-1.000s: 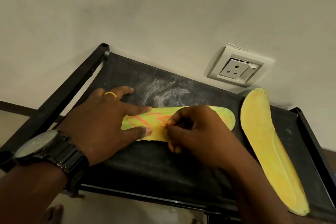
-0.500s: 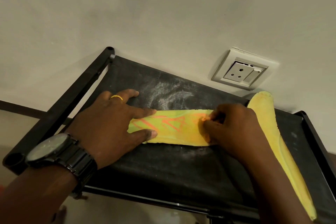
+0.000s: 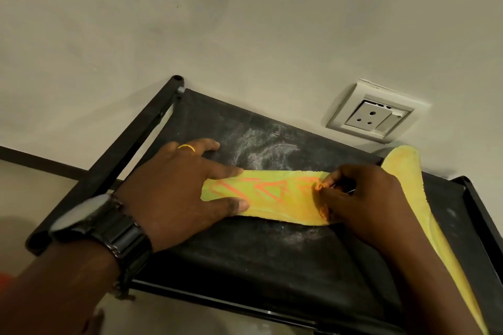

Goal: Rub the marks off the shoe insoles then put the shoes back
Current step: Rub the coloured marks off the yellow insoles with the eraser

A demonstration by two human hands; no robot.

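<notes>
A yellow insole [image 3: 275, 200] with orange marks lies flat across the black fabric shelf [image 3: 245, 258]. My left hand [image 3: 174, 193] presses its left end down with straight fingers spread over it. My right hand [image 3: 362, 198] covers the insole's right end, its fingertips curled and pinching a small orange-stained eraser-like piece [image 3: 318, 186] against the marked surface. A second yellow insole [image 3: 408, 171] lies along the shelf's right side, partly hidden behind my right forearm. No shoes are in view.
The shelf has a black tube frame [image 3: 141, 144] on the left and a raised edge [image 3: 481, 212] on the right. White dust smears the fabric [image 3: 261, 149] behind the insole. A wall socket [image 3: 373, 117] sits just above the shelf's back edge.
My right hand has slid right along the insole from its middle to its right end, uncovering more orange marks. My left hand keeps holding the left end.
</notes>
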